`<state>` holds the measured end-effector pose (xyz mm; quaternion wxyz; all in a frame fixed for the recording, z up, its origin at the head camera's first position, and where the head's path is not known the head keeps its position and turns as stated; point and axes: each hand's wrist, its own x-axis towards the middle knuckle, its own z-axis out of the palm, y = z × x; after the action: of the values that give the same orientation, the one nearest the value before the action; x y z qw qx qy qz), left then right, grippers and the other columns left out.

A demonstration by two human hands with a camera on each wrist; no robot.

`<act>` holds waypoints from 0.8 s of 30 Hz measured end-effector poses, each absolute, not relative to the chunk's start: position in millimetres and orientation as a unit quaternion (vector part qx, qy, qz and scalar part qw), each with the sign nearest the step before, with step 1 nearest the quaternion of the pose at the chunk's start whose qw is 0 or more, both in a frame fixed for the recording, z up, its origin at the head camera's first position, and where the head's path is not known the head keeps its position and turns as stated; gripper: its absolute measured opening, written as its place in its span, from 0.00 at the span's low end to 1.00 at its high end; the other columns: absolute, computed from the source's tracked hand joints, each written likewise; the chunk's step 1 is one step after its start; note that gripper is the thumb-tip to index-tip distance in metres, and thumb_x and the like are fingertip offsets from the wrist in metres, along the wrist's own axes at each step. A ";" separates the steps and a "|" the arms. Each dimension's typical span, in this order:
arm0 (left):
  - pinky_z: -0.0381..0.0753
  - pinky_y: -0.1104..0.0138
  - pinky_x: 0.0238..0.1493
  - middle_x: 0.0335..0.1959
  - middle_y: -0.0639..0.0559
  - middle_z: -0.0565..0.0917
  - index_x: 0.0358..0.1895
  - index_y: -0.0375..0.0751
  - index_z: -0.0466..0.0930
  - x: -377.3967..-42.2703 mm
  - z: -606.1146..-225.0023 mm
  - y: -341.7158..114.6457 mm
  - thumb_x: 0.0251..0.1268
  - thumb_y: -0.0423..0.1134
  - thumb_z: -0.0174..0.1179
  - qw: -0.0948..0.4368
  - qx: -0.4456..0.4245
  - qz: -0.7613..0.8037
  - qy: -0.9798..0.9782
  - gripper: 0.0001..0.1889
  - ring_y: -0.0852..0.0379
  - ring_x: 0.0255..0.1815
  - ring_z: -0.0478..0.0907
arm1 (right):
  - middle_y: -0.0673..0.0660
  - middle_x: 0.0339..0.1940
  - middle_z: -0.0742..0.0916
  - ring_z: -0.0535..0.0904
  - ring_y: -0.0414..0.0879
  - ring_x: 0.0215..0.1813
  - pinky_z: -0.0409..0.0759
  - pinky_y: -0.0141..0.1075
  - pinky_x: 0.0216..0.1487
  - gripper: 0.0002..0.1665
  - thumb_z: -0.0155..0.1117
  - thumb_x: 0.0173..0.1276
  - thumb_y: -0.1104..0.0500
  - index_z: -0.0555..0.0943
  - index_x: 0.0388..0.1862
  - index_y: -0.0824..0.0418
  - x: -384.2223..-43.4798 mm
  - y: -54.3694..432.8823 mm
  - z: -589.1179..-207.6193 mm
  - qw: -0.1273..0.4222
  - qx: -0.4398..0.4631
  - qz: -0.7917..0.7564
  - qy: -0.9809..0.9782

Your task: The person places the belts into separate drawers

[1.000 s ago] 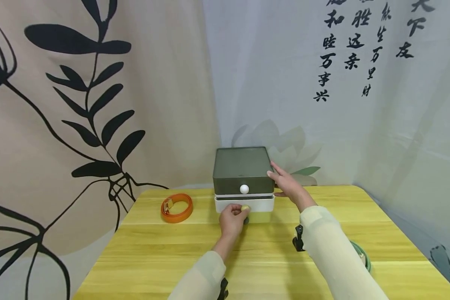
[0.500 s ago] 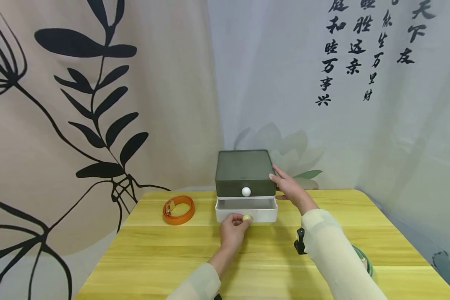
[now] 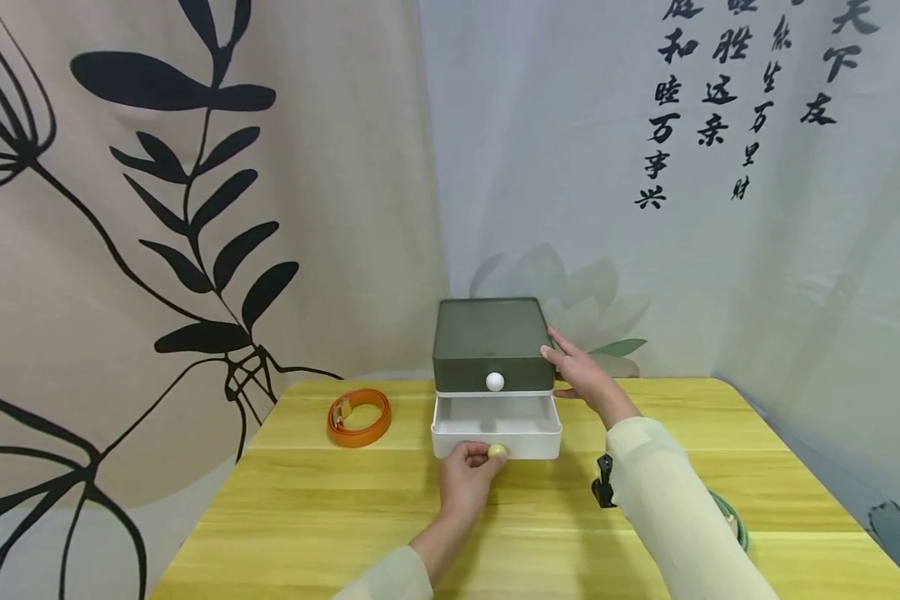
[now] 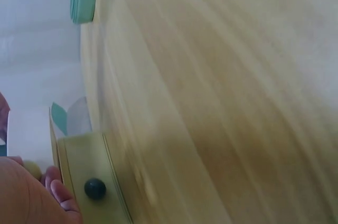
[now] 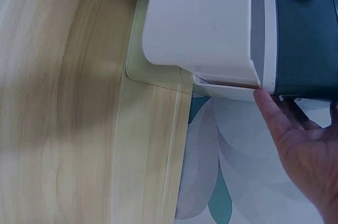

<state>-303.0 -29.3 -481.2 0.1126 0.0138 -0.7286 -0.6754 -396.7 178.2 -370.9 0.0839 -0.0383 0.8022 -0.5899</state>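
Observation:
A small stacked drawer box has a dark green top drawer point(image 3: 450, 375) with a white knob point(image 3: 494, 382). Beneath it the white middle drawer point(image 3: 521, 447) is pulled well out, and its inside looks bare. My left hand point(image 3: 463, 483) pinches this drawer's yellow knob point(image 3: 497, 451) between thumb and fingers. The pale yellow bottom drawer point(image 4: 84, 155), with its dark knob point(image 4: 95, 188), shows in the left wrist view and is pushed in. With fingers spread, my right hand point(image 3: 588, 383) rests against the right side of the box, one fingertip near the white layer's edge in the right wrist view.
A coiled orange belt point(image 3: 357, 417) lies on the wooden table point(image 3: 307, 517) left of the box. On the right, a coiled green belt point(image 3: 735, 521) is partly hidden behind my right sleeve. A printed curtain point(image 3: 345, 208) hangs right behind the table.
My left hand has drawn the white drawer out toward me by its knob, from nearly closed to well out. The right hand has stayed at the side of the box.

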 end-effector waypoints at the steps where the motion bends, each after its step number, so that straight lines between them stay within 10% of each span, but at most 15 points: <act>1: 0.76 0.71 0.30 0.26 0.51 0.82 0.35 0.34 0.81 -300.9 -481.2 -29.5 0.53 0.32 0.74 0.112 0.016 -0.676 -0.728 0.11 0.60 0.29 0.76 | 0.65 0.81 0.47 0.52 0.71 0.76 0.65 0.61 0.66 0.39 0.42 0.82 0.44 0.39 0.82 0.40 -396.6 178.0 -370.9 0.084 -0.038 -0.591 0.801; 24: 0.75 0.72 0.31 0.28 0.50 0.82 0.37 0.31 0.79 -266.6 -480.2 -32.2 0.53 0.30 0.71 0.072 0.026 -0.717 -0.693 0.11 0.60 0.31 0.76 | 0.65 0.81 0.46 0.53 0.69 0.76 0.67 0.59 0.66 0.39 0.42 0.82 0.43 0.38 0.82 0.40 -394.9 179.2 -370.3 0.087 -0.040 -0.589 0.803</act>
<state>-266.6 -32.2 -480.2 0.0716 0.0264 -0.6930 -0.7169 -394.9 179.2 -370.3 0.0865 -0.0400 0.8027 -0.5888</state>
